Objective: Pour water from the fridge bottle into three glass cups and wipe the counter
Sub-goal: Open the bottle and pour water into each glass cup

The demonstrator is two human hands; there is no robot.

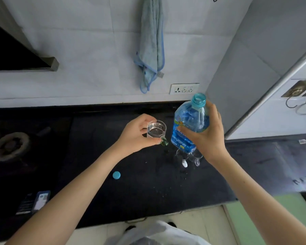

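Note:
My right hand grips a blue plastic water bottle, uncapped and held nearly upright above the black counter. My left hand holds a small glass cup with a green handle, and there is water in it. Two more glass cups stand on the counter just below the bottle, partly hidden by it. The bottle's blue cap lies on the counter nearer to me. A light blue cloth hangs on the tiled wall behind.
A gas burner sits at the left of the counter. A dark packet lies near the front left edge. A wall socket is behind the bottle. A white fridge stands at the right. Water droplets speckle the counter.

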